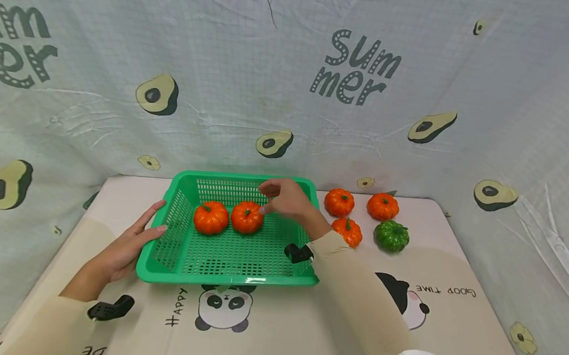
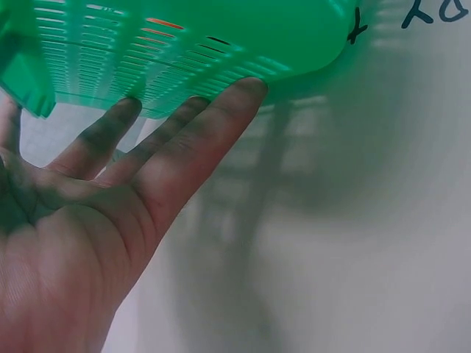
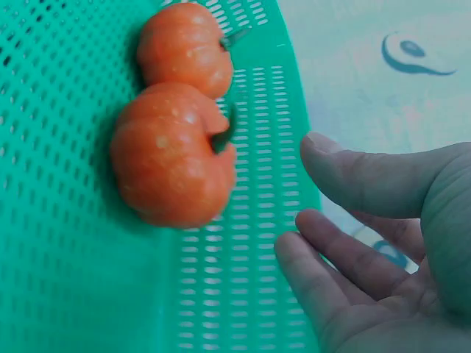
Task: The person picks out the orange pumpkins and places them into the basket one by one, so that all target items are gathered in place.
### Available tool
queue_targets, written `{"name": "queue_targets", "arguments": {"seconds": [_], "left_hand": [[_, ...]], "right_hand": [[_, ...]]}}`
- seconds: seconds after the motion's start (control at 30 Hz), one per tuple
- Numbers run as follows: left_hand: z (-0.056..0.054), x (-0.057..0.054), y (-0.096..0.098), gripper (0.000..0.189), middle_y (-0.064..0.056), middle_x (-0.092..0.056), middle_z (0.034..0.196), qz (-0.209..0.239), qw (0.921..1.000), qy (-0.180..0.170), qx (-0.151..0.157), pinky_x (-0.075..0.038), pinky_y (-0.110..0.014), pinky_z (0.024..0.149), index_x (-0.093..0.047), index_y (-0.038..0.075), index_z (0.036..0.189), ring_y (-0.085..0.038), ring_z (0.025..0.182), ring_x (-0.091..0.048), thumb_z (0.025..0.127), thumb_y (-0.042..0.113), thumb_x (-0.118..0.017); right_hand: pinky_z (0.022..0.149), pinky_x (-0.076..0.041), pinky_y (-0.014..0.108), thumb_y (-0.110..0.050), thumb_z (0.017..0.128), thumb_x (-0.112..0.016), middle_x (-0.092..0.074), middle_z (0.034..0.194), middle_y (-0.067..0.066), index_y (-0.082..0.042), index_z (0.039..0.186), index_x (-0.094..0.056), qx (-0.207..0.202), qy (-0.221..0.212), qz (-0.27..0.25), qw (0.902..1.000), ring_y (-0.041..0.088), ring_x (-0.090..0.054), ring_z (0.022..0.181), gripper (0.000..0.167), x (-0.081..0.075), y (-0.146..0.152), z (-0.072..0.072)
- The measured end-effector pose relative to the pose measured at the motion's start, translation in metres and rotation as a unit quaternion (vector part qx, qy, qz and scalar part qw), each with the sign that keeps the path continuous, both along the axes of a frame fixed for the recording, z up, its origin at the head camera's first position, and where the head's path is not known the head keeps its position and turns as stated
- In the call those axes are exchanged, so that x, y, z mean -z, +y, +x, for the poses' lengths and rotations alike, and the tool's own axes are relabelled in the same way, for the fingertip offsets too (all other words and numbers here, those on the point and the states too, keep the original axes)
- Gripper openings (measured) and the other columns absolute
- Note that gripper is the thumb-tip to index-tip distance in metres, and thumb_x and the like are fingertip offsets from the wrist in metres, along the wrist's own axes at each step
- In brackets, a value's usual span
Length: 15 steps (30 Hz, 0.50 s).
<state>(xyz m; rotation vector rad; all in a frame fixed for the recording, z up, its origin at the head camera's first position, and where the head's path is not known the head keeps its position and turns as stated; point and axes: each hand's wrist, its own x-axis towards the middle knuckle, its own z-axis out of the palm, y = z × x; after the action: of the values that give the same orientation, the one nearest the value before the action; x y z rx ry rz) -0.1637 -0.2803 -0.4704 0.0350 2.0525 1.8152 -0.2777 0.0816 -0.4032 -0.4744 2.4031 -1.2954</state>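
Two small orange pumpkins, a left one (image 1: 211, 219) and a right one (image 1: 245, 218), sit side by side in a green plastic basket (image 1: 229, 280). My right hand (image 1: 285, 199) hovers over the basket's right half, beside the right pumpkin. In the right wrist view, its thumb and fingers are apart with nothing between them. At the basket's left side, my left hand (image 1: 128, 249) rests with fairly straight fingers against the basket. The left wrist view shows the fingertips (image 2: 246, 92) at the outside of its slotted wall.
Right of the basket lie three more orange pumpkins (image 1: 339, 202) and a green pumpkin (image 1: 391, 236); the right forearm passes in front of them. The table (image 1: 275, 329) carries a panda-print cover. A printed curtain (image 1: 231, 87) hangs behind and at the sides.
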Motion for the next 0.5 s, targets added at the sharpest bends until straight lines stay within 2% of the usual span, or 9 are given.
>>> {"name": "queue_targets", "arguments": {"seconds": [0.27,0.5], "left_hand": [[0.000,0.001,-0.001,0.074,-0.028,0.001,0.172,-0.001,1.0000,-0.002,-0.005,-0.057,-0.026,0.092,0.007,0.051,0.164,-0.005,0.119,-0.056,0.113,0.035,-0.045],[-0.001,0.000,0.001,0.073,-0.027,0.001,0.173,-0.006,1.0000,-0.002,-0.001,-0.056,-0.023,0.093,0.007,0.052,0.163,-0.005,0.122,-0.054,0.113,0.037,-0.044]], "right_hand": [[0.109,-0.053,0.042,0.006,0.084,-0.078,-0.062,0.143,0.022,-0.001,0.133,-0.067,0.016,-0.012,-0.074,0.9971,0.040,-0.058,0.135,0.050,-0.020,0.022,0.006],[0.107,-0.055,0.042,0.008,0.086,-0.077,-0.064,0.140,0.024,0.002,0.131,-0.067,0.033,-0.005,-0.095,0.9949,0.041,-0.061,0.132,0.047,-0.029,0.048,0.012]]}}
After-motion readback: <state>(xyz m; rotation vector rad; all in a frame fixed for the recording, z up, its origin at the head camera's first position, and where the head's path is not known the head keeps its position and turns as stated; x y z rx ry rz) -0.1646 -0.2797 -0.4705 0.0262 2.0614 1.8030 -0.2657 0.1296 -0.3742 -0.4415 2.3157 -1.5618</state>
